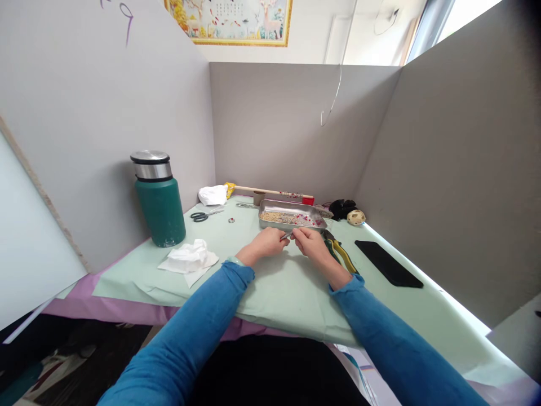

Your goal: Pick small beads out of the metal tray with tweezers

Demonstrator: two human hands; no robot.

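My left hand [267,243] and my right hand [310,242] meet on the pale green table cover just in front of a metal tray [291,217]. Both have their fingers pinched together around a small thin item between them, too small to name. The tray holds a layer of tan grains with red and pink bits at its right end. Yellow-handled pliers [340,254] lie right beside my right wrist. Both arms wear blue sleeves.
A green flask [159,200] with a steel lid stands at left, a crumpled tissue [189,257] before it. Scissors [203,215], a white cloth [213,195] and a long stick [270,193] lie behind the tray. A black phone [387,263] lies right. Grey partitions enclose the desk.
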